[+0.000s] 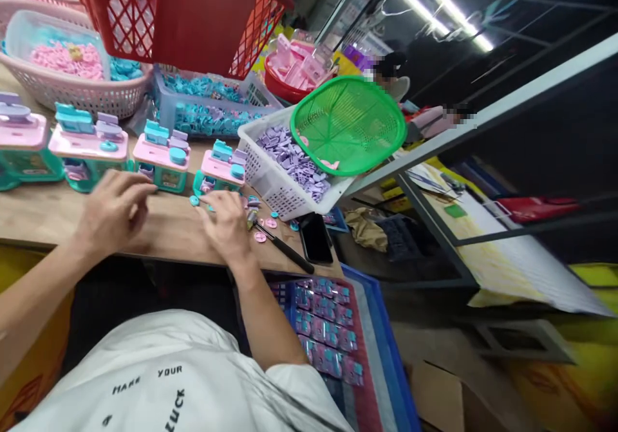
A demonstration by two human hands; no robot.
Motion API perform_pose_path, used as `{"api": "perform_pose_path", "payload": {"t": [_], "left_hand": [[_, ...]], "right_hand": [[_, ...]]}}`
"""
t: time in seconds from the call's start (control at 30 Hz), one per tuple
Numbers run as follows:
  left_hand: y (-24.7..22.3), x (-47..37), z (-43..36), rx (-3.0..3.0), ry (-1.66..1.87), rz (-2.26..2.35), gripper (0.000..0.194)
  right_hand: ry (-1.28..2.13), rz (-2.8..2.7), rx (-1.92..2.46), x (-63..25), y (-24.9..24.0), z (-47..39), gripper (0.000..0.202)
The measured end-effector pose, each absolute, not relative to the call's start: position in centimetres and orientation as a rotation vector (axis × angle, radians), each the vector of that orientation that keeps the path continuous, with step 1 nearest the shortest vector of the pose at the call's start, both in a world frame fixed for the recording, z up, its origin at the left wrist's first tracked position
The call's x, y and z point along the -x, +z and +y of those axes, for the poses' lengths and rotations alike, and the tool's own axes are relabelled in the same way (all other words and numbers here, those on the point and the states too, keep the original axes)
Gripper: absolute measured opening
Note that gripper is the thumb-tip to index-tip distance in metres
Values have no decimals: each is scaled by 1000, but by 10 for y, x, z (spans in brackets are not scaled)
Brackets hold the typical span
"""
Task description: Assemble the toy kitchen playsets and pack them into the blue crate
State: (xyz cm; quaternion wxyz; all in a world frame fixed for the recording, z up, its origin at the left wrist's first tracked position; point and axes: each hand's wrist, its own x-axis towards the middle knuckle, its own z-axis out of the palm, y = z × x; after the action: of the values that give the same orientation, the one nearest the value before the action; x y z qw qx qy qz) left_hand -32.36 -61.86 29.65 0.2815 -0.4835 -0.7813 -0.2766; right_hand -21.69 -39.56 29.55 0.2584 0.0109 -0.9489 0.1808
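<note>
The rightmost pink-topped toy (221,169) stands upright on a wooden bench (168,239), its long axis running left to right, teal front facing the bench's near edge. The right hand (226,223) curls before it, its grip impossible to tell; the left hand (113,210), thumb and forefinger apart, points toward a neighboring toy (161,163).

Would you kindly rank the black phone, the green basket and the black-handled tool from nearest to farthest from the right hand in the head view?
From the right hand:
1. Black-handled tool: just to its right.
2. Black phone: farther right, past the tool.
3. Green basket: right and farther back, tilted.
</note>
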Motion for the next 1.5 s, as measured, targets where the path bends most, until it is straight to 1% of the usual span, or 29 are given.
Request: {"api": "perform_pose_path", "payload": {"t": [0.07,0.13,0.2,0.27,0.33,0.4,0.43,0.47,0.53,0.6,0.67,0.8,0.9,1.0,1.1,1.23,1.5], "left_hand": [[284,305,-588,1533,-835,-2133,19],[272,292,-557,1686,-930,-2199,20],[263,286,-534,1705,-1069,-2253,24],[259,284,-522,1665,-1261,-2316,31],[261,285,-521,1558,-1550,-2406,38],[267,288,-529,1351,-1865,-2479,47],[272,290,-536,1232,-1989,-2490,51],[276,293,-544,1117,-2077,-2487,55],[287,299,-562,952,-2159,-2479,61],[299,307,-582,864,-2145,-2503,62],[314,318,-603,843,-2029,-2543,62],[340,354,-638,890,-1524,-2511,51],[347,387,-654,922,-1132,-2391,42],[343,408,-661,968,-925,-2311,40],[336,414,-663,984,-874,-2279,41],[327,412,-664,1022,-844,-2223,40],[313,408,-667,1020,-927,-2181,29]], "right_hand": [[512,-2613,97,185,276,-364,14],[542,-2649,153,170,262,-347,12],[631,-2633,152,170,254,-345,10],[861,-2537,143,181,253,-353,11],[1231,-2362,168,194,254,-366,13],[1601,-2191,201,206,258,-379,21],[1724,-2148,189,211,261,-385,24],[1778,-2147,139,215,264,-390,27],[1682,-2228,-71,223,274,-396,30],[1416,-2307,-314,235,287,-402,30],[1140,-2357,-503,255,301,-408,28],[761,-2430,-677,315,326,-433,19],[635,-2514,-594,356,336,-456,18],[530,-2610,-476,376,338,-473,17],[466,-2646,-458,378,334,-479,16],[448,-2633,-540,376,328,-475,17],[264,-2577,-644,373,324,-470,25]]}}
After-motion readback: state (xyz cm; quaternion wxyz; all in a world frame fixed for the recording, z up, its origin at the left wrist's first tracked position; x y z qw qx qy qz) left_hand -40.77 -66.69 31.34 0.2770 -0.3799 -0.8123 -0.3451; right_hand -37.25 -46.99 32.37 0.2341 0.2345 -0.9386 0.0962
